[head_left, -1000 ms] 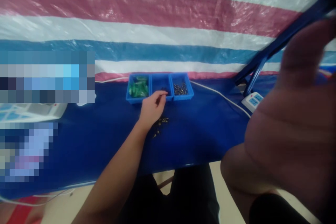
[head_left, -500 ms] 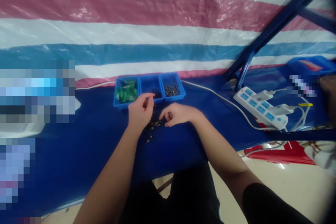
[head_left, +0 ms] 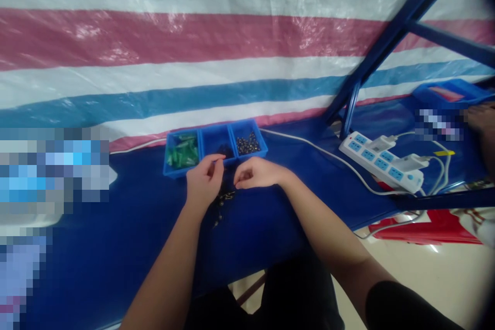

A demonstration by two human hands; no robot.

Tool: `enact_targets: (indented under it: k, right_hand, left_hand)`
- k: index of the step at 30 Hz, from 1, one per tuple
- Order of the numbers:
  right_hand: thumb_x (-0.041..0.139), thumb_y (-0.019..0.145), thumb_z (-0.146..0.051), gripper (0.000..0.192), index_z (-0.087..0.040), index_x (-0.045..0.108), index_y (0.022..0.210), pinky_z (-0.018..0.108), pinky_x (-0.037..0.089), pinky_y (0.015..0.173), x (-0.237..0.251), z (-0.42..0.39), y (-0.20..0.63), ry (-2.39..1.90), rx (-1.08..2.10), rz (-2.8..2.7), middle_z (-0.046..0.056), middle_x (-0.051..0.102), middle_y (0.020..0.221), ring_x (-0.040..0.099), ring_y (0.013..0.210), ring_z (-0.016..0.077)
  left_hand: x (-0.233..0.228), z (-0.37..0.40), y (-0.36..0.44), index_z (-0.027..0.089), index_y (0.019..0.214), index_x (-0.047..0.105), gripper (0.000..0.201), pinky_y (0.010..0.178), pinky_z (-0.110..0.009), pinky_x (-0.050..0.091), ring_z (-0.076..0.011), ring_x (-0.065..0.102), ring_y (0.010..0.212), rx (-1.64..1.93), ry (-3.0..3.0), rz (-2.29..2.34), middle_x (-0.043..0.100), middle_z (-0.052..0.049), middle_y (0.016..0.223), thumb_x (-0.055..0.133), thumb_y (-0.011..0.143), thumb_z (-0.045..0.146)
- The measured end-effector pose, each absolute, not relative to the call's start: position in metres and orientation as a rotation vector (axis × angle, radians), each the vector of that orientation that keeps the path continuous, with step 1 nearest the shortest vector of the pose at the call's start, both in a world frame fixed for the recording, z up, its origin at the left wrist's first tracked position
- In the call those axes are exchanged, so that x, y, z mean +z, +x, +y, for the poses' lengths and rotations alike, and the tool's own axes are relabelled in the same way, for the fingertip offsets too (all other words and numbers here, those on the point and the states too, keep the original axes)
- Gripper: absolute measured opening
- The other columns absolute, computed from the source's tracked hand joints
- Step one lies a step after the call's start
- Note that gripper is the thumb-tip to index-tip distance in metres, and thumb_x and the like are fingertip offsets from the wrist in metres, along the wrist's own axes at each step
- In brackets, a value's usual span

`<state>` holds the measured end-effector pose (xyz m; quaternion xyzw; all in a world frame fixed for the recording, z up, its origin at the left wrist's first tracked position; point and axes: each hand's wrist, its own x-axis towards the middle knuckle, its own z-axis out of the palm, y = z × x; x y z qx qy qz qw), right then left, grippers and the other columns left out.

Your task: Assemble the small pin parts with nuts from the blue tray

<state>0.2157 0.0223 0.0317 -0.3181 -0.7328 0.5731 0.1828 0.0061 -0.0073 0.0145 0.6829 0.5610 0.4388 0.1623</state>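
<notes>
My left hand (head_left: 204, 179) is closed in a pinch in front of the middle compartment of a blue three-part tray (head_left: 200, 140). What its fingertips hold, if anything, is too small to make out. Close by on the right, my right hand (head_left: 258, 172) also has thumb and forefinger pressed together, and I cannot see what is in them. Below and between both hands lies a loose pile of small dark and gold-coloured parts (head_left: 221, 205), partly covered by the left hand. Green pieces (head_left: 182, 152) fill the tray's left compartment, dark pieces (head_left: 225, 151) the middle, shiny metal pieces (head_left: 248, 144) the right.
A white power strip (head_left: 381, 161) with plugged-in chargers lies to the right on the blue table (head_left: 154, 247). A white cable (head_left: 309, 142) runs behind the tray to it. A blue metal frame (head_left: 381, 54) slants up at right. Another person's hand (head_left: 481, 116) shows at the far right.
The view has tilted up, so the tray and table sit lower. My right hand's fingers, lowered toward the pile before, have lifted into a pinch, nearer my left hand.
</notes>
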Motion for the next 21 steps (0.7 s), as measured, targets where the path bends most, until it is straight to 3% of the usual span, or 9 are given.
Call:
enact_targets:
  k: [7, 13, 17, 21]
  right_hand:
    - [0.078, 0.08, -0.038, 0.025, -0.016, 0.071, 0.088, 0.025, 0.05, 0.059, 0.022, 0.025, 0.206, -1.003, 1.243, -1.555, 0.0, 0.066, 0.068, 0.059, 0.059, 0.01]
    - [0.08, 0.078, -0.041, 0.029, -0.016, 0.072, 0.09, 0.023, 0.047, 0.05, 0.025, 0.023, 0.204, -0.985, 1.257, -1.502, -0.001, 0.065, 0.065, 0.059, 0.053, 0.0103]
    - [0.082, 0.076, -0.042, 0.031, -0.016, 0.073, 0.089, 0.025, 0.051, 0.053, 0.024, 0.023, 0.203, -0.964, 1.259, -1.487, 0.0, 0.067, 0.065, 0.063, 0.054, 0.0112]
    - [0.083, 0.075, -0.044, 0.033, -0.016, 0.074, 0.089, 0.025, 0.054, 0.057, 0.022, 0.023, 0.203, -0.937, 1.26, -1.476, 0.001, 0.07, 0.067, 0.067, 0.057, 0.0127]
  left_hand:
    - [0.01, -0.006, 0.005, 0.022, 0.113, 0.072, 0.027, 0.057, -0.022, 0.045, -0.0096, 0.052, 0.054, 1.23, 1.923, 1.469, 0.059, 0.003, 0.063, 0.059, 0.095, 0.037]
    - [0.007, -0.005, 0.007, 0.022, 0.112, 0.072, 0.026, 0.059, -0.022, 0.047, -0.0094, 0.056, 0.056, 1.249, 1.933, 1.51, 0.066, 0.002, 0.07, 0.063, 0.093, 0.037]
    - [0.007, -0.005, 0.008, 0.022, 0.118, 0.069, 0.03, 0.058, -0.021, 0.048, -0.009, 0.059, 0.057, 1.265, 1.896, 1.482, 0.069, 0.002, 0.074, 0.066, 0.091, 0.036]
    - [0.006, -0.006, 0.009, 0.022, 0.112, 0.071, 0.026, 0.06, -0.022, 0.049, -0.0092, 0.062, 0.059, 1.267, 1.903, 1.464, 0.071, 0.001, 0.077, 0.067, 0.091, 0.036]
